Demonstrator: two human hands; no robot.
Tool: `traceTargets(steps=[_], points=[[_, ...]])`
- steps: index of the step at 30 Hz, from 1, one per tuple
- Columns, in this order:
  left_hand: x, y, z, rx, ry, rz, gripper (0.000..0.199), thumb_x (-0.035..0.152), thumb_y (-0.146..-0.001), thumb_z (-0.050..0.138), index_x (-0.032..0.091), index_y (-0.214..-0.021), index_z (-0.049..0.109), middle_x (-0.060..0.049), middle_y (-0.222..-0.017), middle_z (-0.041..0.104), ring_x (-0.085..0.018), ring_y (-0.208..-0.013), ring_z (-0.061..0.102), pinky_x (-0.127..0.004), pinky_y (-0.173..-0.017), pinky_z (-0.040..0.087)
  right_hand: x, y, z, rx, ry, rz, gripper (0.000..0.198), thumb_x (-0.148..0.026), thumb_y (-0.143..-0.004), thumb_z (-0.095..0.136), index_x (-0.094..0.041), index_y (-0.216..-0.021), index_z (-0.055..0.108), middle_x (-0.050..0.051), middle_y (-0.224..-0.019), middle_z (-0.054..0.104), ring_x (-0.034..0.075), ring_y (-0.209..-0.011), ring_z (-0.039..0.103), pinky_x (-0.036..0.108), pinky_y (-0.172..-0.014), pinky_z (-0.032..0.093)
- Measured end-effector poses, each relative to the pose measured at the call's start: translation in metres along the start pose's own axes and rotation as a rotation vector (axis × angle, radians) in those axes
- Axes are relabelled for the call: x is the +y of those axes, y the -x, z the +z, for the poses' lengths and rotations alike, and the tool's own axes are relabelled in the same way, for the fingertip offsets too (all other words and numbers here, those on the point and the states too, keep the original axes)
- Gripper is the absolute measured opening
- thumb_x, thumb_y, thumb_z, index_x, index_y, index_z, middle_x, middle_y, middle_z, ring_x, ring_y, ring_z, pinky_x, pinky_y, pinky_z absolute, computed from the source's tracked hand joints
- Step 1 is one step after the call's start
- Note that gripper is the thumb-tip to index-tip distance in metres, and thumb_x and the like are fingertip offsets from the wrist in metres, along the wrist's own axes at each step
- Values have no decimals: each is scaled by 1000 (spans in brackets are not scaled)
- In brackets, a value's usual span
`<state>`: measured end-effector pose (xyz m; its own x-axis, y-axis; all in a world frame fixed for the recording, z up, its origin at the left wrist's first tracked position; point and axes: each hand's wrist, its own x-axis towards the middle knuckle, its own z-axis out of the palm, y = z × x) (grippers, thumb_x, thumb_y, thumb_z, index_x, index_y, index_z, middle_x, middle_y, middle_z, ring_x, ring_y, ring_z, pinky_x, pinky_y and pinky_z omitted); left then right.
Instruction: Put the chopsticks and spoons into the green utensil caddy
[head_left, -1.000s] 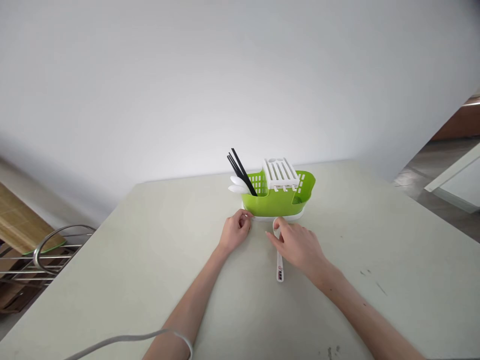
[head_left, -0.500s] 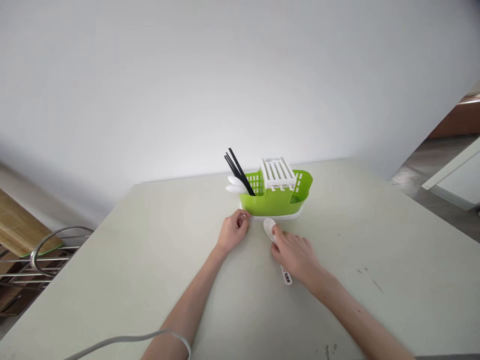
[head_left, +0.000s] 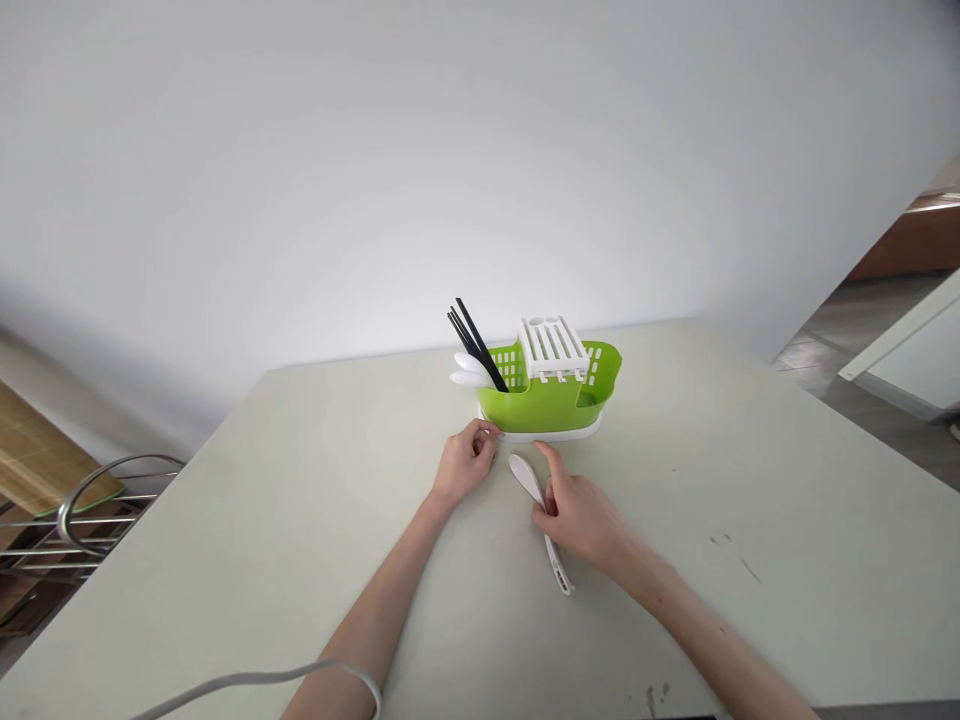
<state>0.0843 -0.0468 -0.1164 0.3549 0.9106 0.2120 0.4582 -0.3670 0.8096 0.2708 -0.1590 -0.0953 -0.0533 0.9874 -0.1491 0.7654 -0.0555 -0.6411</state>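
Note:
My right hand (head_left: 581,515) grips a white spoon (head_left: 555,560) by its handle, thumb on the near side, with the index finger stretched out toward the holder. The spoon slants just above or on the table, its bowl toward the holder; I cannot tell which. Curled at the holder's left front corner, my left hand (head_left: 465,465) has its fingertips on the white base tray (head_left: 551,436). The green cutlery holder (head_left: 540,408) stands on that tray. Black chopsticks (head_left: 480,345) and white spoons (head_left: 471,372) lean out of its left section. A white slotted rack (head_left: 555,345) tops the middle.
Behind the pale table (head_left: 360,430) rises a white wall (head_left: 420,180). A grey cable (head_left: 255,679) crosses my left forearm. At the left, beyond the table edge, are a metal rack (head_left: 82,525) and a wooden board (head_left: 45,450). A white panel (head_left: 911,345) stands at the right.
The spoon has moved slightly left and toward me and has turned in my right hand. My right index finger has straightened off it. The left hand stays at the tray.

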Motion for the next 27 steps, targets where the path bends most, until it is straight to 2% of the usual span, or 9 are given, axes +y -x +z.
traceTargets(steps=[3,5,8,9,11,16,19,23,27], points=[[0,0,0,-1,-2,6,19,22,-90,50,20,-102,65,5,-65,59,-13,-59,51,-25,-63,40,-2,4,-3,-103,-227,-6,86,-13,-85,59,-16,-163,24,-6,-72,62,18,-66,59,28,-61,38],[1,0,0,-2,6,5,19,22,-90,50,20,-101,65,5,-65,59,-13,-59,51,-25,-62,40,-5,9,-7,-273,-477,12,72,-17,-87,61,-20,-156,39,-5,-77,63,13,-58,54,26,-57,37],[1,0,1,-5,41,-17,18,24,-90,50,20,-100,65,5,-63,58,-12,-57,49,-24,-60,39,-11,16,-16,-548,-829,17,34,-32,-92,64,-20,-124,68,-4,-80,62,6,-47,35,24,-47,28],[1,0,2,-8,58,-26,18,25,-90,51,20,-99,65,5,-63,57,-12,-57,49,-24,-59,39,-14,18,-18,-593,-917,11,29,-36,-92,67,-20,-116,71,-4,-80,62,4,-46,31,24,-45,26],[1,0,2,-12,83,-32,18,24,-89,51,20,-98,66,6,-62,56,-12,-56,48,-24,-59,38,-17,20,-22,-617,-1047,-5,31,-41,-91,73,-19,-113,72,-3,-82,64,3,-45,30,23,-43,26],[0,0,2,12,16,-4,18,21,-87,52,19,-99,66,6,-63,55,-12,-57,47,-24,-60,38,-25,21,-27,-493,-1143,-76,54,-43,-87,82,-24,-133,63,0,-93,67,8,-55,60,23,-49,45],[1,2,2,9,-3,-8,20,20,-87,51,20,-99,67,7,-61,52,-11,-56,45,-24,-60,37,-33,21,-33,-342,-1160,-95,50,-49,-90,78,-22,-130,63,5,-101,72,17,-74,74,28,-61,58],[3,2,2,24,-17,-20,16,22,-88,53,20,-96,67,6,-61,54,-12,-56,46,-24,-59,36,-47,20,-44,-84,-1112,-117,48,-60,-96,67,-19,-120,69,12,-115,75,24,-87,79,37,-76,65],[4,2,2,22,-27,-6,14,24,-89,53,20,-92,66,6,-62,54,-12,-58,46,-24,-60,36,-60,16,-55,273,-895,-296,43,-58,-100,61,-20,-117,72,11,-117,77,25,-90,79,39,-82,66]])
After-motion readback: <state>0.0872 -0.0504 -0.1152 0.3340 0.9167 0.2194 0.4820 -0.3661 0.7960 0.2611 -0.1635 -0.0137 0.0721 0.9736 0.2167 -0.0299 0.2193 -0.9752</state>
